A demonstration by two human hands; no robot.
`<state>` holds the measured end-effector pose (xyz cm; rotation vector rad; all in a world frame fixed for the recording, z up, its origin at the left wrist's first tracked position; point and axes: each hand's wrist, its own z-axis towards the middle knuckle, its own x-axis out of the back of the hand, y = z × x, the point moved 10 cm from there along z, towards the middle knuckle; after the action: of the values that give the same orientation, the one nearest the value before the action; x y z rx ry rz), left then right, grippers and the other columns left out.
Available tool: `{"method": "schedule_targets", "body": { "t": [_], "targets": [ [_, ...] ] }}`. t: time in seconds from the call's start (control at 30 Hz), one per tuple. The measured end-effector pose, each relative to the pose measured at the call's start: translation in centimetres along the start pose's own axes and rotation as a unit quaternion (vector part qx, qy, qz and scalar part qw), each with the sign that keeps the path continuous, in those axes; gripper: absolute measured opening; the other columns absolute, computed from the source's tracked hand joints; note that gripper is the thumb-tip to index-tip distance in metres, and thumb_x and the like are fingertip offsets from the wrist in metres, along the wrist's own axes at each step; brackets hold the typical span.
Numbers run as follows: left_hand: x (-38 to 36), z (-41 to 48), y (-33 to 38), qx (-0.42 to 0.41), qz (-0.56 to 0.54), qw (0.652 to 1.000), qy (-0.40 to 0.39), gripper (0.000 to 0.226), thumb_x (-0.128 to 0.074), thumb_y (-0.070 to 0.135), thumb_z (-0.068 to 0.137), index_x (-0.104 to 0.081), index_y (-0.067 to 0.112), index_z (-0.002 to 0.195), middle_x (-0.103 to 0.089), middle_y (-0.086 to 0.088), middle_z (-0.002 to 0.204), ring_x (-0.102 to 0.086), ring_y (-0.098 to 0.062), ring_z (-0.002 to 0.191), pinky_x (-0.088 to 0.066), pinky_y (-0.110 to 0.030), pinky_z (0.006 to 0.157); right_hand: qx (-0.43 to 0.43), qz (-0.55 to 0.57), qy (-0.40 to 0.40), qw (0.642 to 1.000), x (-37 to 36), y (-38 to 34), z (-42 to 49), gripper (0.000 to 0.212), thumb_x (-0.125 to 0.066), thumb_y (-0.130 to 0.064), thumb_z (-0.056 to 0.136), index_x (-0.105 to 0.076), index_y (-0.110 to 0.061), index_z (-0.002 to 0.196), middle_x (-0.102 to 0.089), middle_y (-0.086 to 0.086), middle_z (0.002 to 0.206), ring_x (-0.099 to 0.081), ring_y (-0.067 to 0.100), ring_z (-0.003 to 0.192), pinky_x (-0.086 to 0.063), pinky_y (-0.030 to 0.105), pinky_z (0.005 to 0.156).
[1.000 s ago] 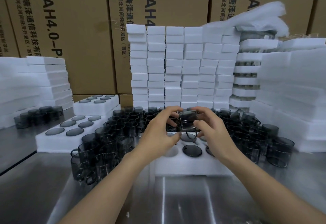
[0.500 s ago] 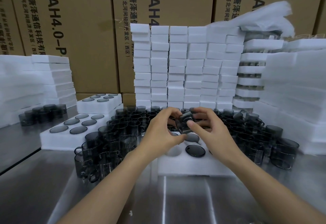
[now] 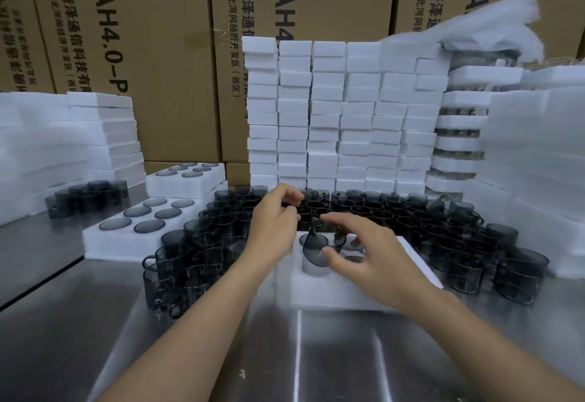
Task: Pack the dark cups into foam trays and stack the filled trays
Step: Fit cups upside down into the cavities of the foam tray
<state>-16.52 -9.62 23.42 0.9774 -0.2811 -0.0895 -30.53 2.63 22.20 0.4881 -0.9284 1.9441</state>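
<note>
A white foam tray [image 3: 348,294] lies on the steel table in front of me. My right hand [image 3: 370,256] grips a dark glass cup [image 3: 316,251] between thumb and fingers. The cup is tilted, bottom toward me, over the tray's front-left hole. My left hand [image 3: 272,221] hovers just behind the tray's left end, fingers curled and apart above the loose dark cups [image 3: 380,208]; it holds nothing that I can see. My right hand hides the tray's other holes.
Loose cups crowd the left [image 3: 196,253] and right [image 3: 459,243] of the tray. Two filled trays [image 3: 126,240] [image 3: 186,180] sit at left. Foam stacks [image 3: 329,116] stand behind and at both sides, cardboard boxes [image 3: 152,53] beyond. A small cup group [image 3: 85,196] is far left.
Both hands held the cup above the tray. Now only my right hand has it and has lowered it, tilted, to the front-left hole. My left hand let go and moved back-left over the loose cups.
</note>
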Motion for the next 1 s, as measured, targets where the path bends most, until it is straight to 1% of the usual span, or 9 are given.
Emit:
{"method": "schedule_targets", "body": {
  "t": [0.1,0.23,0.3,0.37,0.47,0.57,0.7,0.87,1.0],
  "targets": [
    [0.6,0.4,-1.2,0.025,0.023,0.999,0.024,0.041,-0.044,-0.004,0.095,-0.066,0.031,0.099,-0.067,0.011,0.109,-0.069,-0.02,0.097,-0.049,-0.027,0.076,0.01,-0.041,-0.021,0.999,-0.9,-0.4,-0.1,0.053,-0.057,-0.065,0.087,-0.047,-0.057,0.139,-0.061,-0.039,0.12,-0.055,-0.008,0.117,-0.05,0.02,0.095],
    [0.7,0.4,-1.5,0.036,0.043,0.998,0.025,0.038,-0.047,0.002,0.099,-0.066,0.035,0.099,-0.067,0.013,0.111,-0.07,-0.018,0.098,-0.046,-0.027,0.073,0.016,-0.017,-0.049,0.999,-1.2,-0.5,-0.2,0.047,-0.055,-0.065,0.092,-0.046,-0.062,0.139,-0.064,-0.038,0.123,-0.059,-0.008,0.113,-0.052,0.02,0.089],
    [0.5,0.3,-1.5,0.033,0.05,0.998,0.018,0.035,-0.048,0.004,0.1,-0.066,0.035,0.099,-0.068,0.011,0.112,-0.07,-0.019,0.099,-0.047,-0.028,0.077,0.012,-0.017,-0.058,0.998,-1.5,-0.4,-0.2,0.047,-0.054,-0.066,0.091,-0.047,-0.064,0.137,-0.065,-0.036,0.12,-0.062,-0.004,0.107,-0.055,0.025,0.084],
    [0.3,0.2,-1.4,0.03,0.057,0.998,0.011,0.034,-0.049,0.005,0.101,-0.066,0.034,0.099,-0.068,0.008,0.113,-0.069,-0.02,0.099,-0.047,-0.03,0.078,0.002,-0.025,-0.052,0.998,-1.5,-0.3,-0.2,0.051,-0.055,-0.067,0.088,-0.047,-0.061,0.138,-0.064,-0.035,0.119,-0.059,-0.005,0.109,-0.055,0.026,0.084],
    [0.0,0.2,-1.3,0.027,0.064,0.998,0.005,0.031,-0.051,0.006,0.101,-0.067,0.033,0.101,-0.067,0.006,0.115,-0.068,-0.02,0.097,-0.048,-0.032,0.076,-0.009,-0.037,-0.047,0.998,-1.4,-0.3,-0.1,0.057,-0.056,-0.066,0.085,-0.055,-0.051,0.139,-0.06,-0.037,0.116,-0.053,-0.011,0.113,-0.047,0.019,0.093],
    [0.0,0.2,-1.3,0.023,0.071,0.997,0.003,0.028,-0.053,0.008,0.102,-0.069,0.031,0.101,-0.067,0.006,0.115,-0.068,-0.02,0.095,-0.05,-0.032,0.076,-0.009,-0.057,-0.056,0.997,-1.5,-0.9,-0.2,0.062,-0.053,-0.065,0.083,-0.063,-0.041,0.139,-0.056,-0.034,0.111,-0.05,-0.007,0.115,-0.04,0.015,0.096],
    [-0.1,0.1,-1.1,0.022,0.078,0.997,-0.005,0.029,-0.054,0.008,0.101,-0.069,0.032,0.097,-0.066,0.006,0.115,-0.066,-0.017,0.097,-0.054,-0.034,0.086,-0.005,-0.1,-0.074,0.992,-2.1,-2.1,-0.4,0.063,-0.049,-0.064,0.083,-0.062,-0.04,0.14,-0.058,-0.025,0.121,-0.048,-0.002,0.119,-0.048,0.027,0.098],
    [-0.4,0.0,-1.3,0.023,0.08,0.996,-0.016,0.028,-0.054,0.01,0.101,-0.069,0.034,0.094,-0.066,0.006,0.113,-0.061,-0.015,0.082,-0.046,-0.031,0.075,-0.024,-0.112,-0.112,0.987,-2.9,-2.3,-0.5,0.061,-0.045,-0.062,0.082,-0.06,-0.042,0.137,-0.059,-0.02,0.112,-0.05,0.006,0.111,-0.049,0.034,0.098],
    [-0.8,0.0,-1.3,0.017,0.088,0.996,-0.026,0.027,-0.054,0.011,0.1,-0.069,0.033,0.094,-0.067,0.007,0.111,-0.059,-0.016,0.075,-0.045,-0.031,0.071,-0.012,-0.118,-0.116,0.986,-3.0,-2.3,-0.7,0.058,-0.046,-0.069,0.087,-0.06,-0.041,0.136,-0.06,-0.02,0.11,-0.051,0.007,0.109,-0.046,0.035,0.1]
  ]
}}
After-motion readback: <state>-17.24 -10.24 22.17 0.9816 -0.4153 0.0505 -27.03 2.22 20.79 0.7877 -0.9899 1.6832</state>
